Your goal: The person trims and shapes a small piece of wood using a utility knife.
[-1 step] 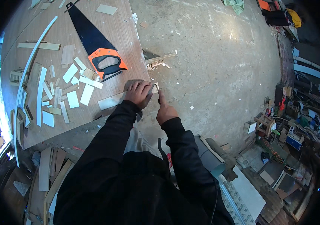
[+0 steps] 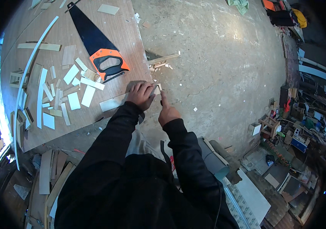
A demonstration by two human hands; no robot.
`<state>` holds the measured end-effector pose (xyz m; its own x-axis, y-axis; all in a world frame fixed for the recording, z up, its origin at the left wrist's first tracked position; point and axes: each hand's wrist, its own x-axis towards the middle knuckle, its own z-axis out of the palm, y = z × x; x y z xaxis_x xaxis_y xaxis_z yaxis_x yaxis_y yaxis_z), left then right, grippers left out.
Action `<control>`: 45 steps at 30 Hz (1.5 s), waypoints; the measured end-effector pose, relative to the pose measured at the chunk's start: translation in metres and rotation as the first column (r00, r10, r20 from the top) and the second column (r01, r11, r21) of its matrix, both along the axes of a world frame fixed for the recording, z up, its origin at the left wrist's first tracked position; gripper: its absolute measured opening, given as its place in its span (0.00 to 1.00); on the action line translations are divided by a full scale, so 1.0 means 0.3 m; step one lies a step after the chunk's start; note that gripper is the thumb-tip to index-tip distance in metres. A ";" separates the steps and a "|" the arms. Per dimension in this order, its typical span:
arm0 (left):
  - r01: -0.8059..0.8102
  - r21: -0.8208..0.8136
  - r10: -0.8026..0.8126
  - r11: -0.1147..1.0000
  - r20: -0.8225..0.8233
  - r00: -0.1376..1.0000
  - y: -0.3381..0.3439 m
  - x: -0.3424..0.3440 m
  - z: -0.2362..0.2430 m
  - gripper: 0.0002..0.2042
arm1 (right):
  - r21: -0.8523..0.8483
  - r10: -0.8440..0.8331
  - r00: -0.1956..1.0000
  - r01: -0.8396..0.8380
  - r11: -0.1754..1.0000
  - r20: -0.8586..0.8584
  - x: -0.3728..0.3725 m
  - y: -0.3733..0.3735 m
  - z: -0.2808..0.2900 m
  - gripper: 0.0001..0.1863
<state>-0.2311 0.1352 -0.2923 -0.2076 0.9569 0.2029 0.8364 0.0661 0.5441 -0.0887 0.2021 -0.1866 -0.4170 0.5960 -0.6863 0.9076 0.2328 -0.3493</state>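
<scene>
Evidently, the left hand (image 2: 143,96) lay palm-down over the pale strip (image 2: 113,103), fingers side by side; whether its thumb gripped underneath, I couldn't tell. The right hand (image 2: 169,114) stood just beside the strip's farther end, index finger stretched away from the body, the others curled, any grip hidden. The strip ran under the left hand, its long axis slanting from near left to far right and reaching the edge of the desk (image 2: 134,49), so the left hand was nearer. Both forearms (image 2: 115,124) converged forward. Beyond lay a saw (image 2: 96,42) and scattered offcuts (image 2: 74,101)
</scene>
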 end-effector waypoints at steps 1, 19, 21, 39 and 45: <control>0.001 0.000 -0.001 1.000 0.002 1.000 0.000 -0.001 0.002 0.19 | 0.001 0.026 0.997 -0.026 1.000 0.070 -0.026 0.001 0.012 0.41; 0.007 0.053 -0.007 0.999 0.001 1.000 -0.018 -0.004 0.017 0.19 | 0.037 0.055 0.970 -0.066 0.997 0.238 -0.021 -0.058 0.035 0.39; 0.015 0.025 -0.015 1.000 0.006 1.000 -0.009 0.010 0.025 0.18 | 0.010 0.032 0.963 -0.036 0.999 0.268 -0.003 -0.059 0.050 0.38; -0.008 0.083 0.023 0.997 -0.183 0.983 0.032 0.035 -0.069 0.21 | 0.020 -0.511 0.799 0.533 0.846 0.318 0.888 -0.231 -0.160 0.44; 0.035 0.044 -0.027 0.998 -0.168 0.985 0.010 -0.017 -0.043 0.22 | -0.072 -0.559 0.826 0.564 0.823 0.076 0.727 -0.260 -0.222 0.39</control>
